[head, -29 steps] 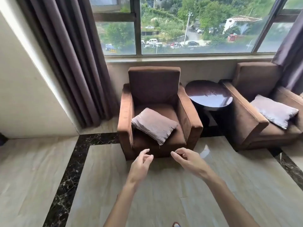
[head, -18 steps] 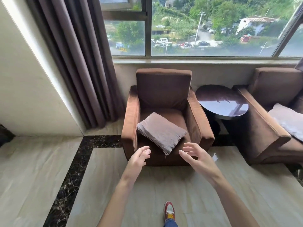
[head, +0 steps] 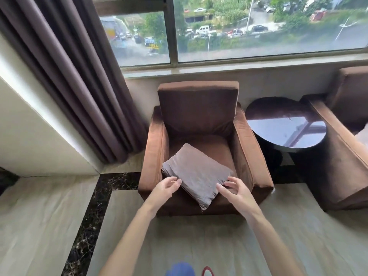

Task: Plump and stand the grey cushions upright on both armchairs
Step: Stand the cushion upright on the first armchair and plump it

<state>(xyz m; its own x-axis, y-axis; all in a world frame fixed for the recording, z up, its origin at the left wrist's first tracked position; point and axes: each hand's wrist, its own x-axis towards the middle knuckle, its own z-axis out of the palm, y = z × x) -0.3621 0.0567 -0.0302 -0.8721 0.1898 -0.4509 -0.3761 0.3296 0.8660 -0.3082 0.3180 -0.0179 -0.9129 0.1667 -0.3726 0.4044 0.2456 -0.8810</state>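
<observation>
A grey cushion (head: pixel 196 172) lies flat and skewed on the seat of the brown armchair (head: pixel 199 108) in front of me, one corner hanging over the seat's front edge. My left hand (head: pixel 166 188) is at the cushion's near left edge, fingers apart, touching or just short of it. My right hand (head: pixel 233 191) is open at the near right edge, fingertips over the fabric. Neither hand has closed on the cushion. The second brown armchair (head: pixel 338 166) stands at the right; a pale sliver of its cushion (head: pixel 362 136) shows at the frame's edge.
A round dark glossy side table (head: pixel 284 126) stands between the two armchairs. Dark curtains (head: pixel 79 76) hang to the left of the window (head: pixel 239 28). A white wall (head: pixel 29 136) juts out at the left. The floor has pale tiles with a black marble border (head: pixel 87 216).
I have come closer to the left armchair. Both hands moved forward from above the floor to the cushion's near edges. The right armchair has slid mostly out of view.
</observation>
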